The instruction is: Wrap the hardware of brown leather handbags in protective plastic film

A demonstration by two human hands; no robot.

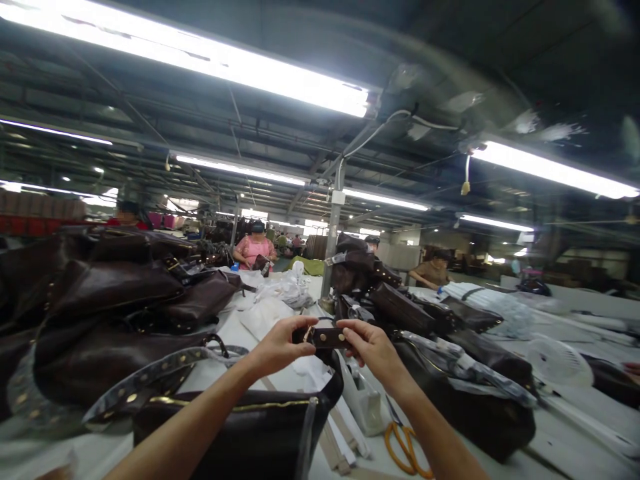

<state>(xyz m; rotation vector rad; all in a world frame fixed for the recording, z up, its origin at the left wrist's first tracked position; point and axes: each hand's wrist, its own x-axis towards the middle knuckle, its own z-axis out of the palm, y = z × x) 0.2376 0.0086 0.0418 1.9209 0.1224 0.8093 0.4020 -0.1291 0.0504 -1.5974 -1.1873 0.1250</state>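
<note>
A dark brown leather strap [327, 338] with round gold studs and a gold buckle is held level above the table. My left hand [277, 347] pinches its buckle end, with thumb and fingers closed. At the studded part, my right hand [373, 350] grips the strap between thumb and fingertips. Below my hands stands a dark brown handbag [235, 430] with a gold zipper along its top. The strap seems to belong to this bag, though the join is hard to make out.
Dark brown bags [110, 287] are heaped on the left, and more bags [465, 400] lie on the right. Orange-handled scissors [405, 448] lie near a white tape dispenser [367, 403]. A white fan [560, 360] is at the right. A co-worker [255, 250] sits across the table.
</note>
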